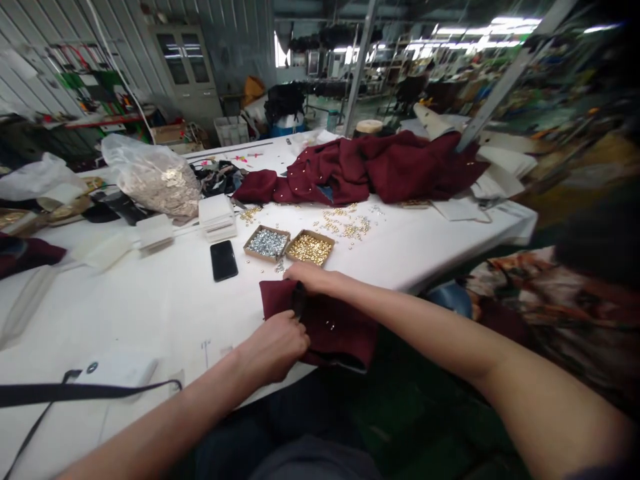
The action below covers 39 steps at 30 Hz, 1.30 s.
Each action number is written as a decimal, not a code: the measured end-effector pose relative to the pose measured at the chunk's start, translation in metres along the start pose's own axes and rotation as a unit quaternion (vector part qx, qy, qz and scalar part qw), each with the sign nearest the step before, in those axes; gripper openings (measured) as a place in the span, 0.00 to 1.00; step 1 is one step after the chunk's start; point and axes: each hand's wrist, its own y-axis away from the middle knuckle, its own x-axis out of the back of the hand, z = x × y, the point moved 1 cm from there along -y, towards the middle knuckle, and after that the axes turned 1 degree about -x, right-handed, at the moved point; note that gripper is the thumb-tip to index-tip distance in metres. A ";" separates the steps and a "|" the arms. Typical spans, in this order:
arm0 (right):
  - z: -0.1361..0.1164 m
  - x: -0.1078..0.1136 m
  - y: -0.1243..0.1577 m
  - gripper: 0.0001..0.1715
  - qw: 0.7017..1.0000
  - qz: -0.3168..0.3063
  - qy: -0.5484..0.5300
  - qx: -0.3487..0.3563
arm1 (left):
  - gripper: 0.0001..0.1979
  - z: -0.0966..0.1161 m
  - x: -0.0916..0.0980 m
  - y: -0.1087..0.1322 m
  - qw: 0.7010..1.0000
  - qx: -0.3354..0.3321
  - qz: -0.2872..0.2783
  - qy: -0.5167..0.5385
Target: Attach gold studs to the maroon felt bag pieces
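My left grip [285, 343] holds the maroon garment piece [345, 337] at the near edge of the table [175, 313]; my right grip [306, 276] touches its far side, but whether it pinches, I cannot tell.

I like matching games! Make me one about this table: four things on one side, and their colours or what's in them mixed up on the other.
Things:
1. Phone
2. Left box
3. Right box
4. Cloth at the left hand and right hand

Matches:
A. Full of gold-coloured pieces
B. Dark red
C. Full of silver-coloured pieces
D. Black, lying flat on the white table

Right pairs: 1-D, 2-C, 3-A, 4-B
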 end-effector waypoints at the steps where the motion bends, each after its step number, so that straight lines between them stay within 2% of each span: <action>1: 0.001 -0.001 0.001 0.11 1.000 0.004 -0.005 0.007 | 0.05 -0.001 0.002 0.001 1.000 0.003 -0.007 0.014; 3: 0.002 -0.003 0.003 0.13 1.000 0.009 -0.014 0.018 | 0.08 0.001 0.008 0.000 1.000 0.021 -0.002 0.016; 6: 0.002 -0.002 0.004 0.14 1.000 0.009 -0.023 0.019 | 0.18 0.007 0.014 -0.008 0.997 0.071 0.008 -0.040; 9: 0.001 0.001 0.001 0.14 0.999 0.011 -0.031 0.009 | 0.10 0.008 0.011 -0.012 0.985 0.125 -0.022 -0.113; 12: 0.001 0.003 -0.004 0.22 0.999 0.017 -0.039 0.013 | 0.11 0.002 0.003 -0.005 0.977 0.157 -0.049 -0.137; 14: 0.003 0.003 -0.006 0.31 0.999 0.019 -0.037 0.023 | 0.11 -0.003 -0.001 0.003 0.983 0.145 -0.051 -0.106; 16: 0.006 0.003 -0.009 0.34 0.998 0.027 -0.030 0.039 | 0.11 -0.004 -0.003 0.010 0.990 0.119 -0.041 -0.071; 22: 0.013 -0.001 -0.012 0.32 0.997 0.044 -0.017 0.060 | 0.13 -0.004 -0.001 0.007 0.991 0.100 -0.051 -0.077; 25: 0.016 -0.002 -0.006 0.44 0.997 0.052 -0.040 0.048 | 0.11 -0.009 0.001 0.004 0.993 0.102 -0.061 -0.025; 28: 0.019 0.004 0.009 0.60 0.984 0.125 -0.115 0.059 | 0.12 -0.017 0.002 0.006 0.993 0.107 -0.051 0.025; 30: 0.020 0.012 0.025 0.55 0.953 0.219 -0.203 0.048 | 0.14 -0.021 0.002 0.008 0.991 0.114 -0.045 0.058; 32: 0.017 0.019 0.042 0.40 0.899 0.311 -0.308 0.000 | 0.16 -0.025 0.002 0.011 0.988 0.120 -0.051 0.087; 34: 0.011 0.023 0.058 0.22 0.836 0.345 -0.423 -0.055 | 0.16 -0.029 0.002 0.013 0.985 0.122 -0.061 0.105; 36: 0.001 0.021 0.070 0.12 0.777 0.297 -0.548 -0.080 | 0.16 -0.031 0.003 0.014 0.985 0.119 -0.060 0.112; 39: -0.013 0.008 0.080 0.10 0.668 0.175 -0.719 -0.082 | 0.16 -0.032 0.004 0.014 0.986 0.112 -0.058 0.108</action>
